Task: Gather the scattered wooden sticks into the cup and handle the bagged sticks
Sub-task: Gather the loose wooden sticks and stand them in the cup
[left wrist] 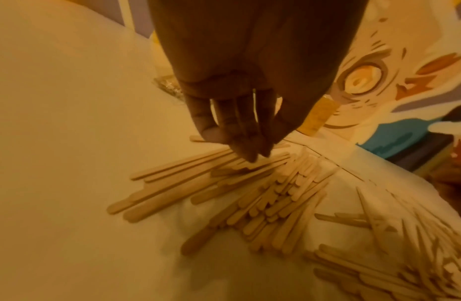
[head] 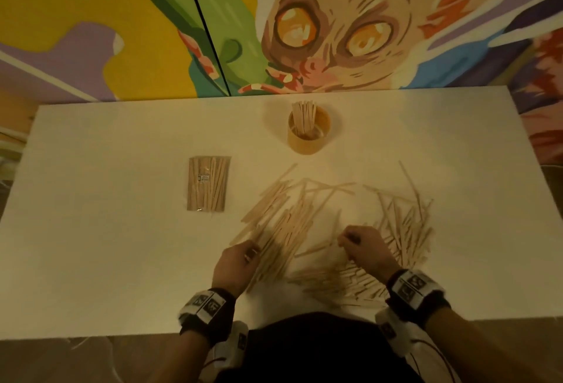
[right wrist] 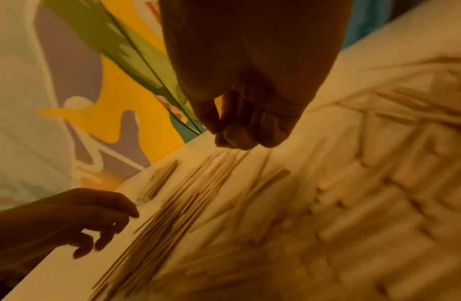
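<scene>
Loose wooden sticks lie in heaps on the white table point(head: 106, 260): a left heap point(head: 283, 230), a right heap point(head: 405, 227) and a near heap point(head: 344, 285). My left hand point(head: 251, 253) is at the left heap's near end, and its straight fingertips point(left wrist: 249, 156) touch the sticks point(left wrist: 249, 195). My right hand point(head: 347, 241) hovers between the heaps with its fingers curled into a fist point(right wrist: 231, 138); no stick shows in it. A tan cup point(head: 309, 131) holding upright sticks stands beyond the heaps. The clear bag of sticks point(head: 208, 183) lies flat to the left.
A painted wall point(head: 304, 32) rises right behind the table's far edge. The near edge runs just below my wrists, with my dark-clothed body against it. The cup point(left wrist: 319, 116) and a corner of the bag point(left wrist: 167, 85) show past my left hand.
</scene>
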